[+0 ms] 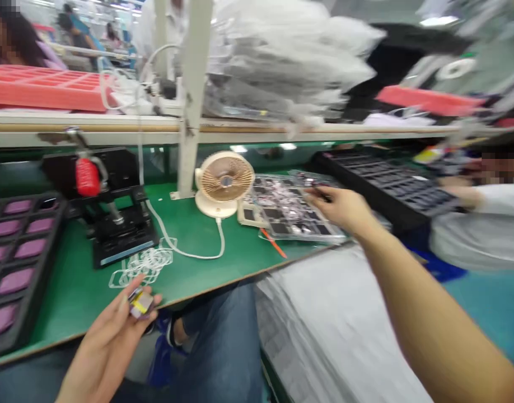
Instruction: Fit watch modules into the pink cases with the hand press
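Observation:
My left hand (114, 330) is closed around a small purple-edged device (141, 302) with a yellow and grey inside, held just in front of the bench edge. My right hand (341, 207) reaches out over a clear plastic tray (341, 239) of small dark and shiny parts. Its fingers are pinched together, and something small and dark shows at them, too blurred to name. A loose heap of thin white frames (145, 263) lies on the green bench (198, 280) beyond my left hand.
A black hand press (118, 224) with a red handle stands left of a small cream fan (225, 182) and its white cable. At far left is a black tray (47, 280) holding purple pieces. Another person's sleeve (500, 204) shows at right, near a long black tray (378, 179).

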A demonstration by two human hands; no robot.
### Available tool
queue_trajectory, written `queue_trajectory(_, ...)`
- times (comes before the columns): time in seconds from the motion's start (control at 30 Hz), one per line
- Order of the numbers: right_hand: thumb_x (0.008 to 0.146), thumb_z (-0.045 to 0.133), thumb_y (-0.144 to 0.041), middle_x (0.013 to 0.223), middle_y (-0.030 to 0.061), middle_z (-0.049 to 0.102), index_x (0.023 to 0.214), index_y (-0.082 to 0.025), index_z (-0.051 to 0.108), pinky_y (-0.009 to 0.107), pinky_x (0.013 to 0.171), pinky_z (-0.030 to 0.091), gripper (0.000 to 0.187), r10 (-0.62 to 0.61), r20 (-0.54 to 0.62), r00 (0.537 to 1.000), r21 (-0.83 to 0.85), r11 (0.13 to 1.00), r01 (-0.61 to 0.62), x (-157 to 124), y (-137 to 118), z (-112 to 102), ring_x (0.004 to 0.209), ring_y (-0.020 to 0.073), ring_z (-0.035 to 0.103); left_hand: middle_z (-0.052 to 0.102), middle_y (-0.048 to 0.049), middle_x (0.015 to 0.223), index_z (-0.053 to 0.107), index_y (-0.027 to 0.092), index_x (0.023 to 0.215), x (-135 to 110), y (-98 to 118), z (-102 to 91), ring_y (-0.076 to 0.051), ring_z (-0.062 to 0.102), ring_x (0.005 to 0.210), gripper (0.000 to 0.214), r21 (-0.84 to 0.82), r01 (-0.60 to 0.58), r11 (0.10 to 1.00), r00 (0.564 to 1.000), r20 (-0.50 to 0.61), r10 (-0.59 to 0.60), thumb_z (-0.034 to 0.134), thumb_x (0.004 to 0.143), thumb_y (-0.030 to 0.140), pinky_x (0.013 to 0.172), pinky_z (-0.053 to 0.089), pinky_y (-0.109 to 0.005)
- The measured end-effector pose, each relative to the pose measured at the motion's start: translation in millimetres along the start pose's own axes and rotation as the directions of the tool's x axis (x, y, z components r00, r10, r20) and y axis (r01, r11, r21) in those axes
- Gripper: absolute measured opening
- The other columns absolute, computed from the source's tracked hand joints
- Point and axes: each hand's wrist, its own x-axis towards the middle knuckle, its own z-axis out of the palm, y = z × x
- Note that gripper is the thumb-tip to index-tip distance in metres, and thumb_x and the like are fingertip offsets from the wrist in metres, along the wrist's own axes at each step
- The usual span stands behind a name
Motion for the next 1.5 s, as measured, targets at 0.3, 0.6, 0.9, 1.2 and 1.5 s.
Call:
queue_trajectory(0.3, 0.069, 0.095, -0.069, 0.083, 0.0113, 0.079, 0.089, -0.019, 0.079, 0.024, 0.041, 0.027, 0.056, -0.258, 0.600, 0.758, 0.798, 0.118, -0.591, -202.2, -238.8, 73.8, 0.042, 0.0061, 0.037, 0.077, -0.0108, 0.118, 0.083, 0.018, 0.115, 10.0, -4.7, 20.3, -0.032, 0.075, 0.120, 0.030, -0.119, -0.358, 0.926, 0.930, 0.046, 0.365, 0.089, 0.089, 0.032, 0.104, 0.064, -0.044)
queue_trajectory(0.6, 0.068, 0.103, -0.056, 0.051, -0.0133, 0.034, 0.078, -0.017, 0.068, 0.016, 0.039, 0.014, 0.053, -0.554, 0.690, 0.467, 0.408, -0.236, -0.882, -242.7, -326.5, 107.2, 0.043, -0.0004, 0.014, 0.074, -0.0144, 0.131, 0.076, 0.025, 0.126, 0.9, -4.2, -9.2, -0.031, 0.079, 0.113, 0.034, -0.004, -0.554, 0.832, 0.828, 0.105, 0.552, 0.084, 0.093, 0.027, 0.104, 0.063, -0.049)
queue_trajectory(0.9, 0.077, 0.099, -0.054, 0.051, -0.0149, 0.024, 0.079, -0.015, 0.070, 0.015, 0.038, 0.013, 0.049, -0.638, 0.661, 0.395, 0.315, -0.242, -0.918, -247.8, -328.6, 111.2, 0.045, 0.0005, 0.008, 0.059, -0.0097, 0.132, 0.079, 0.027, 0.123, 9.1, -7.9, -19.6, -0.034, 0.069, 0.130, 0.032, 0.054, -0.712, 0.700, 0.700, 0.132, 0.702, 0.086, 0.091, 0.028, 0.105, 0.064, -0.046)
queue_trajectory(1.2, 0.076, 0.097, -0.058, 0.061, -0.0104, 0.043, 0.077, -0.019, 0.058, 0.016, 0.039, 0.019, 0.056, -0.564, 0.669, 0.483, 0.380, -0.298, -0.875, -255.3, -335.7, 114.5, 0.046, 0.0007, 0.016, 0.060, -0.0100, 0.127, 0.083, 0.027, 0.114, 3.5, -7.8, -15.0, -0.038, 0.066, 0.130, 0.030, 0.098, -0.668, 0.738, 0.744, 0.073, 0.664, 0.091, 0.085, 0.030, 0.109, 0.060, -0.054)
queue_trajectory(1.5, 0.091, 0.080, -0.065, 0.070, -0.0005, 0.061, 0.081, -0.020, 0.066, 0.025, 0.056, 0.037, 0.048, -0.363, 0.453, 0.814, 0.869, -0.023, -0.494, -265.9, -332.6, 131.7, 0.058, 0.0109, 0.044, 0.062, -0.0112, 0.129, 0.080, 0.029, 0.128, 3.3, -19.4, -18.6, -0.032, 0.070, 0.120, 0.034, 0.074, -0.614, 0.786, 0.788, 0.098, 0.607, 0.082, 0.094, 0.034, 0.103, 0.064, -0.047)
